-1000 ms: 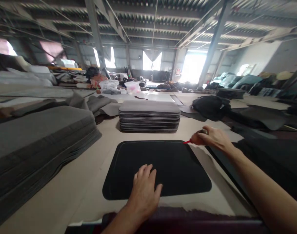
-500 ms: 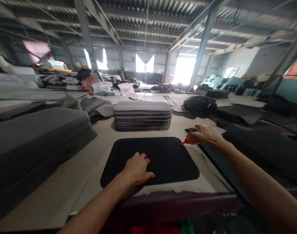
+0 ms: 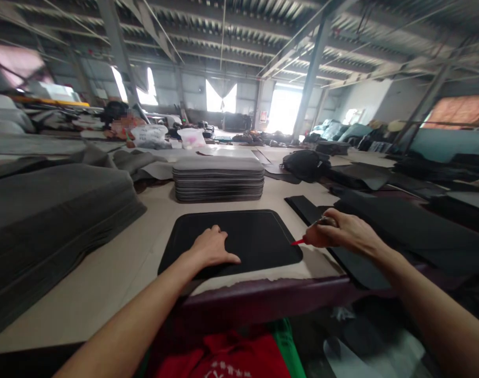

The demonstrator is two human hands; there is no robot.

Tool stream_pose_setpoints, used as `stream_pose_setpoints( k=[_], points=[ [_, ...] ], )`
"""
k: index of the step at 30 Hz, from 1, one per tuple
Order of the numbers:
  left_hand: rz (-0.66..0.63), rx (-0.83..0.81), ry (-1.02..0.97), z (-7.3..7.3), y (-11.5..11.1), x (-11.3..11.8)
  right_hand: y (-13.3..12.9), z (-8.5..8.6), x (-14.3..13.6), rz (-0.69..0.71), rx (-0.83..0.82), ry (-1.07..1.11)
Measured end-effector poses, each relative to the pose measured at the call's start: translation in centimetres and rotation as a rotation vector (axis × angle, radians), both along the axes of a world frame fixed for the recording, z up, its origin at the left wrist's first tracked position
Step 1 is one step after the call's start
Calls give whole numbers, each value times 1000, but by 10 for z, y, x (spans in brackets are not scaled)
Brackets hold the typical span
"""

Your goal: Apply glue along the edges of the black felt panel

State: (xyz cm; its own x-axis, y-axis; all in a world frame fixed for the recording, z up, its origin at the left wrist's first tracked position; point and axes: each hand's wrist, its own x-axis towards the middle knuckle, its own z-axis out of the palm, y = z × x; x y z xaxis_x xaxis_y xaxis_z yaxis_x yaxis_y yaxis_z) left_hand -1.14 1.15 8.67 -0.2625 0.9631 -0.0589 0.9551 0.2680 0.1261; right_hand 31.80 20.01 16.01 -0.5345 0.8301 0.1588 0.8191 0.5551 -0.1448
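Note:
A black mat with rounded corners [image 3: 247, 231] lies flat on the beige table top [image 3: 117, 268] in front of me. My left hand [image 3: 211, 249] rests palm down on its near left part. My right hand [image 3: 341, 231] grips a small tool with a red tip [image 3: 298, 242]; the tip touches the mat's right edge near the front corner.
A stack of grey mats [image 3: 219, 179] stands behind the black mat. A large pile of grey sheets [image 3: 54, 210] fills the left. Black sheets [image 3: 384, 215] and a black bag [image 3: 306, 164] lie to the right. A person [image 3: 119, 121] sits far back left.
My right hand has slid the red tip along the mat's right edge from the far corner toward the near one. My left hand shifted left on the mat. The camera pulled back.

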Motion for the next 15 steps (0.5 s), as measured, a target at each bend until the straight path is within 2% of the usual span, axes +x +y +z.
stream_pose_setpoints(
  k=[8,12,15],
  points=[
    [-24,12,17,-2,3,-3,-34,-20,40,45,-100,210],
    [-51,-2,15,2,3,-5,-36,-32,46,56,-152,341],
    [-110,-3,19,4,4,-12,-34,-39,45,114,-223,408]
  ],
)
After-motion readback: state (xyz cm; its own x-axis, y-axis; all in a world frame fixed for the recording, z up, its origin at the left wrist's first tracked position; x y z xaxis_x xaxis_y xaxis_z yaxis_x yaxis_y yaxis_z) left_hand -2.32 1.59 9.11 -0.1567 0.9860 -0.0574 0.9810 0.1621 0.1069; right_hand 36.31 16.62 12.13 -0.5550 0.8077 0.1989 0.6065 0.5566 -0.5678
